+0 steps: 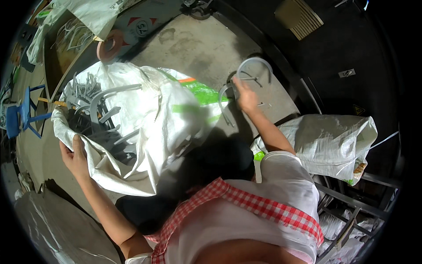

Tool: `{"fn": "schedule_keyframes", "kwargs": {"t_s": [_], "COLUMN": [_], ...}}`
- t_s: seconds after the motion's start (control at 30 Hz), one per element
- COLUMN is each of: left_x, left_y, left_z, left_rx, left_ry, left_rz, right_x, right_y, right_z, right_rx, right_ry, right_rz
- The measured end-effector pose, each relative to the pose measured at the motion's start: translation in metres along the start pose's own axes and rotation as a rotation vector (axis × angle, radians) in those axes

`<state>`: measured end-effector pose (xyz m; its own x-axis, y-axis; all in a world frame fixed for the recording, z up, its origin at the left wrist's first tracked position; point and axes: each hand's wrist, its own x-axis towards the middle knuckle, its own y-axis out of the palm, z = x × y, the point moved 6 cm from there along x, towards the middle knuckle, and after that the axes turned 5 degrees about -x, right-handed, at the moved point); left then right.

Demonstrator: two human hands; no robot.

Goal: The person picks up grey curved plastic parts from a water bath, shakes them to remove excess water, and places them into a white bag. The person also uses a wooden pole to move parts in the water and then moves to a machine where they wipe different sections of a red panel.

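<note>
A large white woven sack [145, 94] with green stripes stands before me, its mouth turned toward my left. Inside lie several grey curved plastic pieces [94, 110], some sticking out over the rim. My left hand [78, 160] is closed on the sack's near left edge, thumb on the inner side. To the right of the sack, my right hand [247, 99] is raised above the floor, slightly blurred. Its fingers are closed on grey curved plastic pieces [254, 60], whose arched ends stick out on both sides of the hand.
Another white sack [316, 141] lies at my right, beside a dark machine [351, 53] and a metal frame [351, 198]. A blue stool [26, 112] stands at the far left. A roll of brownish tape [110, 45] rests against a panel behind the sack.
</note>
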<state>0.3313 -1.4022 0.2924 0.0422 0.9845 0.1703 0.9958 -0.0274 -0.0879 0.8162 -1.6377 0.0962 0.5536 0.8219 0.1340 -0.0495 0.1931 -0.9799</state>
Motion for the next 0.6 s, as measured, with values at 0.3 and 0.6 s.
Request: {"fn": "schedule_keyframes", "kwargs": {"t_s": [0.3,0.6], "left_x": [-0.003,0.011], "left_y": [0.0,-0.02], "left_z": [0.001,-0.017], "left_rx": [0.089,-0.111], "left_ry": [-0.011,-0.074], "left_rz": [-0.037,-0.141], "right_x": [-0.007,-0.049], "right_y": [0.062,0.079], "right_z": [0.033,-0.007], "right_rx": [0.076,0.381], "right_ry": [0.277,0.19], "right_rz": [0.498,0.353]}}
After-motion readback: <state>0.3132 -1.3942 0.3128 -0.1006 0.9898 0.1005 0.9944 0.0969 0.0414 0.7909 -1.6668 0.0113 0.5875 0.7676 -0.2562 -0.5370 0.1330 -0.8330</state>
